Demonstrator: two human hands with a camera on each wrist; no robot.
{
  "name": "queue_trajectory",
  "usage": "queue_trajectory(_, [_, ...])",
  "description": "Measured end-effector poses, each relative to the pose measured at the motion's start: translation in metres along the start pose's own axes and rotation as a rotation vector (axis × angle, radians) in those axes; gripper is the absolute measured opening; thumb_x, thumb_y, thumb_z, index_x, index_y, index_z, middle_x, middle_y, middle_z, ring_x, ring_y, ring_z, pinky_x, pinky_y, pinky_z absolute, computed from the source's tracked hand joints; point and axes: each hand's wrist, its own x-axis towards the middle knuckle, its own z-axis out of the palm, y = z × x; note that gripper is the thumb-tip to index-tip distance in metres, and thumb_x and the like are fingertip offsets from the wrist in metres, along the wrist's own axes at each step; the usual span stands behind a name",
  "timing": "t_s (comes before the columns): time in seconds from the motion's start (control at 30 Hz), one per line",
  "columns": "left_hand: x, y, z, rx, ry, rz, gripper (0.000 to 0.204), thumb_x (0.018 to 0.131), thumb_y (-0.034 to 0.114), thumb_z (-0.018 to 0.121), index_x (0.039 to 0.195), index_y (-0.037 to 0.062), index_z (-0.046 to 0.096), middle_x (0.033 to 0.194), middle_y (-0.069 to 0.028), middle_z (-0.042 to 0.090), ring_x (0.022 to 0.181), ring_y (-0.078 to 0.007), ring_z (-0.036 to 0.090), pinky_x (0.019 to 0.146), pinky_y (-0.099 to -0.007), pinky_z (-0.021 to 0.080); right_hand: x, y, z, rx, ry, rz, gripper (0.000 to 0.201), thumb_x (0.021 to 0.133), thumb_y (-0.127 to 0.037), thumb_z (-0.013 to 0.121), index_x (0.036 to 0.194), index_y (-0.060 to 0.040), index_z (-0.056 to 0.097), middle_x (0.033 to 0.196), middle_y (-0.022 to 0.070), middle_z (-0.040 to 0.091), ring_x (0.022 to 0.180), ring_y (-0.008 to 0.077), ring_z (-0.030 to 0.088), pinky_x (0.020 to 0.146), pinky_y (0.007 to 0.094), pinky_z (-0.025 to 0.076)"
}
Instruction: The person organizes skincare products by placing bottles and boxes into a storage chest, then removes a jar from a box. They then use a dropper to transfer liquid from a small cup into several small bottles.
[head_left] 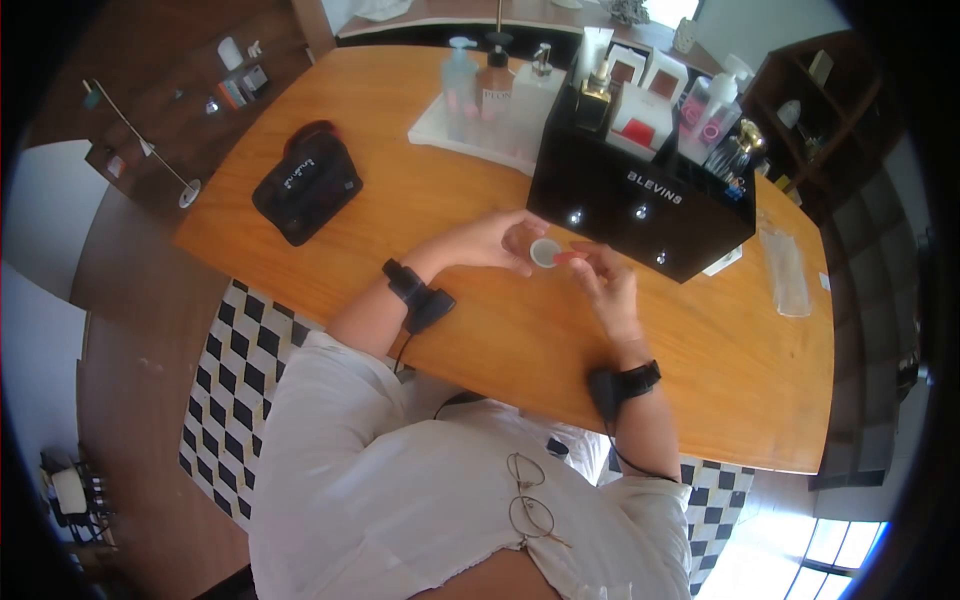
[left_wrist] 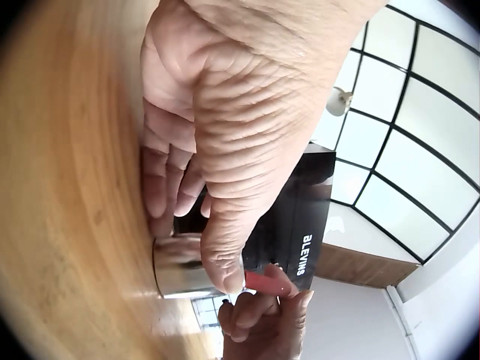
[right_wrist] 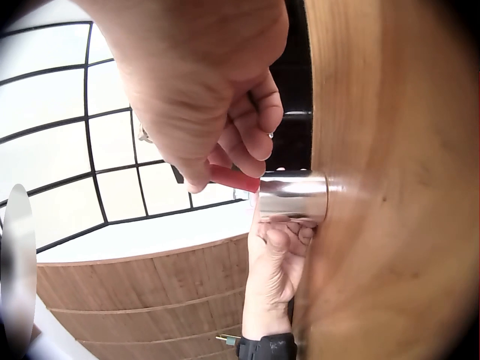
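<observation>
A small shiny silver cup [right_wrist: 292, 196] with a pale inside stands upright on the wooden table [head_left: 450, 330]. My left hand [head_left: 495, 242] holds it from the left, thumb on one side and fingers on the other. Between thumb and fingers, my right hand [head_left: 612, 285] pinches a short, flat red piece [right_wrist: 234, 178]. One end of this piece is right at the cup's rim in the right wrist view. The kind of red piece cannot be made out. In the left wrist view, the left thumb covers part of the silver cup [left_wrist: 178, 262].
Just beyond the hands stands a black drawer box [head_left: 640, 200] topped with bottles and small boxes. To its left, a white tray [head_left: 430, 132] bears pump bottles. A black pouch [head_left: 308, 190] lies at the table's left, clear plastic packaging [head_left: 787, 275] at the right.
</observation>
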Motion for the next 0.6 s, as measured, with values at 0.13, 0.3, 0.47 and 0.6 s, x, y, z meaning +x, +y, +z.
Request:
queue_trajectory(0.13, [-0.007, 0.012, -0.023, 0.102, 0.235, -0.054, 0.031, 0.089, 0.014, 0.075, 0.117, 0.0054, 0.064, 0.099, -0.0042, 0.070, 0.078, -0.0086, 0.061, 0.071, -0.0231, 0.051, 0.000, 0.006, 0.000, 0.194, 0.053, 0.098, 0.022, 0.100, -0.021, 0.063, 0.106, -0.0011, 0.070, 0.066, -0.0013, 0.061, 0.058, 0.0040, 0.051, 0.052, 0.0217, 0.040])
queue_trajectory(0.3, [-0.012, -0.003, -0.096, -0.100, 0.721, -0.009, 0.026, 0.102, 0.030, 0.057, 0.094, 0.0057, 0.063, 0.075, -0.0018, 0.062, 0.065, -0.0072, 0.056, 0.061, -0.0201, 0.045, 0.004, 0.016, -0.005, 0.177, 0.095, 0.161, 0.029, 0.103, -0.027, 0.059, 0.091, -0.0023, 0.070, 0.062, -0.0016, 0.059, 0.055, 0.0040, 0.049, 0.051, 0.0219, 0.039])
queue_trajectory(0.47, [0.005, -0.041, -0.146, 0.064, 0.905, 0.009, 0.024, 0.100, 0.026, 0.055, 0.106, 0.0032, 0.060, 0.088, -0.0079, 0.064, 0.077, -0.0134, 0.061, 0.067, -0.0260, 0.049, 0.005, 0.042, -0.008, 0.189, 0.084, 0.176, 0.041, 0.102, -0.029, 0.060, 0.069, -0.0045, 0.062, 0.057, -0.0022, 0.056, 0.053, 0.0036, 0.048, 0.049, 0.0220, 0.037])
queue_trajectory(0.6, [0.026, -0.050, -0.149, 0.218, 0.981, -0.023, 0.040, 0.091, 0.017, 0.065, 0.125, 0.0009, 0.053, 0.115, -0.0151, 0.062, 0.101, -0.0225, 0.062, 0.086, -0.0343, 0.050, 0.006, 0.041, -0.005, 0.175, 0.092, 0.172, 0.041, 0.101, -0.029, 0.061, 0.069, -0.0042, 0.061, 0.056, -0.0019, 0.056, 0.050, 0.0037, 0.047, 0.048, 0.0225, 0.037])
